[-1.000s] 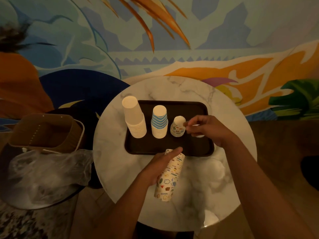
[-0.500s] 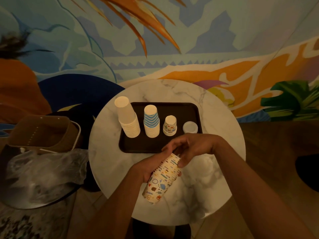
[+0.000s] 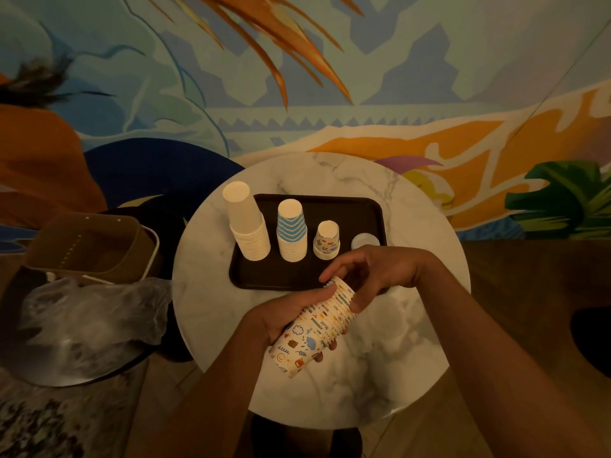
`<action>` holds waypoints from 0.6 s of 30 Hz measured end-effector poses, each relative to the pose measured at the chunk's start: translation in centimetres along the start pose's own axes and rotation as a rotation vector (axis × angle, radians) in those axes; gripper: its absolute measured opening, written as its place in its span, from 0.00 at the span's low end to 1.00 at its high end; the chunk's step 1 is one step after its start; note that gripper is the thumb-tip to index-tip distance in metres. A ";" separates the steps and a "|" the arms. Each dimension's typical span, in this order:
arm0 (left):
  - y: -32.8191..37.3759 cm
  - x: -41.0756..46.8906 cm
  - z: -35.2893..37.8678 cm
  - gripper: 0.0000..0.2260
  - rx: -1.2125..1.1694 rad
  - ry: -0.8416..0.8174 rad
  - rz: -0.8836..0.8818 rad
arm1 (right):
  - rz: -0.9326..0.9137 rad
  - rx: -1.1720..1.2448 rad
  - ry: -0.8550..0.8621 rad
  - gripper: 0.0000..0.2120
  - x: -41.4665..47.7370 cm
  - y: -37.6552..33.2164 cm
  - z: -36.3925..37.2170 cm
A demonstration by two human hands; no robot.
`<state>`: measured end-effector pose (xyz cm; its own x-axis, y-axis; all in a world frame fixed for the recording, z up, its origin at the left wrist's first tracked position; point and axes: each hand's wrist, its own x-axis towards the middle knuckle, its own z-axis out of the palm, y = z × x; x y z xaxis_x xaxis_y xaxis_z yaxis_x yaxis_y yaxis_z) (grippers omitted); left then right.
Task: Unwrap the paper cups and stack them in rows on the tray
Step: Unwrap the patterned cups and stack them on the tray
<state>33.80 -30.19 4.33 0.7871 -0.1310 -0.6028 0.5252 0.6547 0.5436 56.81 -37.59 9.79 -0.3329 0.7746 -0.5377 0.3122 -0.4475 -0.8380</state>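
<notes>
Now our left hand [image 3: 287, 314] grips the tilted stack of patterned paper cups [image 3: 314, 332] above the surface [image 3: 413, 345], our right hand [image 3: 375, 276] curls round its rim end, just in front of the dark tray [image 3: 264, 276].

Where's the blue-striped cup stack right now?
Head view: the blue-striped stack stands on the tray, second from left, between the plain white stack and the short printed stack.

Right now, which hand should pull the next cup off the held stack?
Right hand: its fingers curl round the stack's rim end, nearest the tray. The left hand grips the stack.
</notes>
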 end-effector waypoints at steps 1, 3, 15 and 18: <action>0.1 0.1 0.1 0.29 0.004 0.016 -0.002 | 0.003 -0.002 -0.001 0.31 -0.1 -0.1 -0.2; 0.4 0.2 0.1 0.29 0.013 0.043 -0.001 | 0.005 -0.014 -0.003 0.31 -0.1 -0.2 -0.5; 0.7 0.3 -1.2 0.34 0.021 0.052 -0.033 | 0.052 0.022 0.069 0.25 0.6 0.2 -1.1; 0.7 -0.1 -1.8 0.36 0.018 0.068 -0.036 | 0.071 0.046 0.097 0.25 0.8 0.8 -1.7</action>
<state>33.47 -28.38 3.67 0.7441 -0.1026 -0.6602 0.5589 0.6370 0.5309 58.31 -36.59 8.87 -0.2226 0.7790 -0.5862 0.2904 -0.5210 -0.8026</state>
